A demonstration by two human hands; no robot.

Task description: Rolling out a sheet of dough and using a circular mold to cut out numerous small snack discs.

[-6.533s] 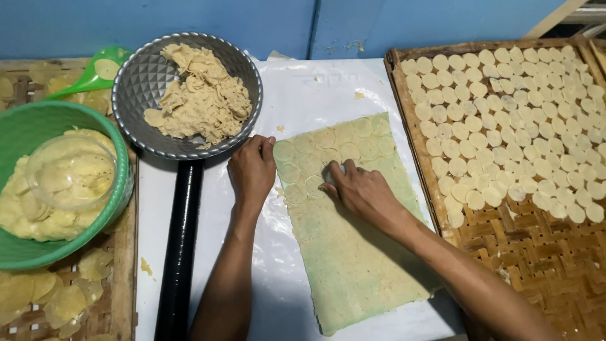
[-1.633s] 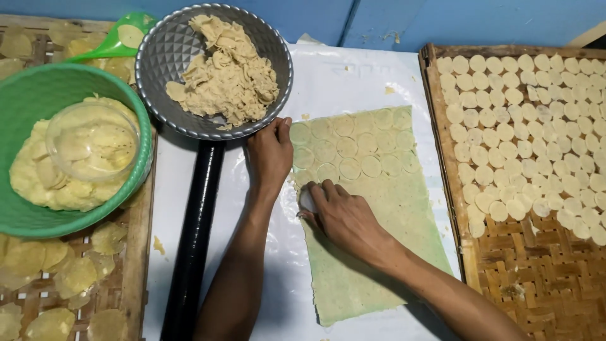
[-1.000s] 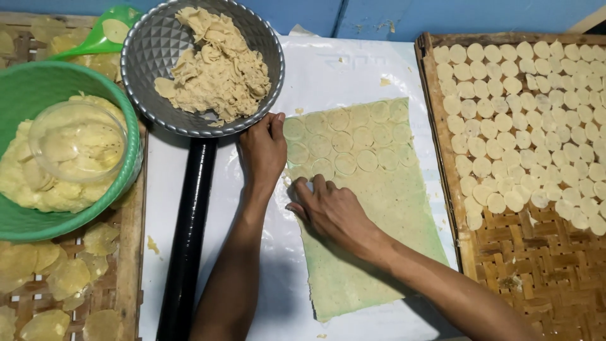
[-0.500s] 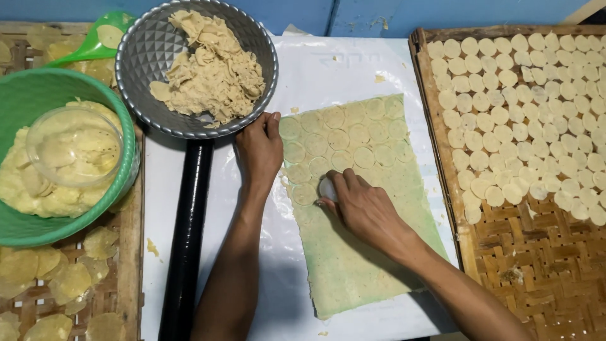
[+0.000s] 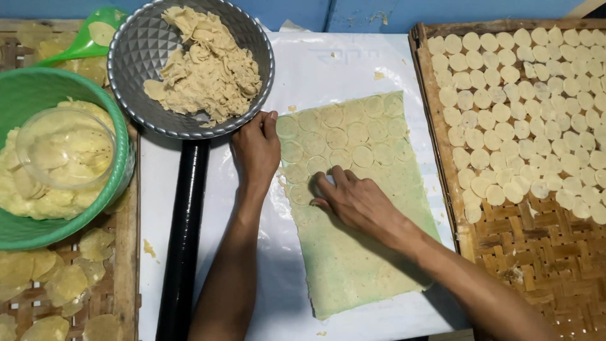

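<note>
Since half a second ago the right hand (image 5: pixel 356 201) has shifted a little down and leftward on the dough sheet (image 5: pixel 353 252), and now presses near the sheet's left edge, just below the rows of round cuts. Its fingers are closed together around a small pale cutter (image 5: pixel 328 180), most of which is hidden under them. The left hand (image 5: pixel 257 146) has kept its place: it lies flat on the white-covered table (image 5: pixel 328 63) at the sheet's upper left corner, fingers together, holding nothing, its fingertips just beside the rim of the grey metal bowl (image 5: pixel 132 50) full of dough scraps.

The dough sheet lies lengthwise in the middle of the table, its top third stamped with circles. A black rolling pin (image 5: pixel 183 233) lies to its left, under the bowl. On the right, a woven tray (image 5: pixel 543 265) carries rows of cut rounds; on the left sits a green basin (image 5: pixel 38 88) of dough.
</note>
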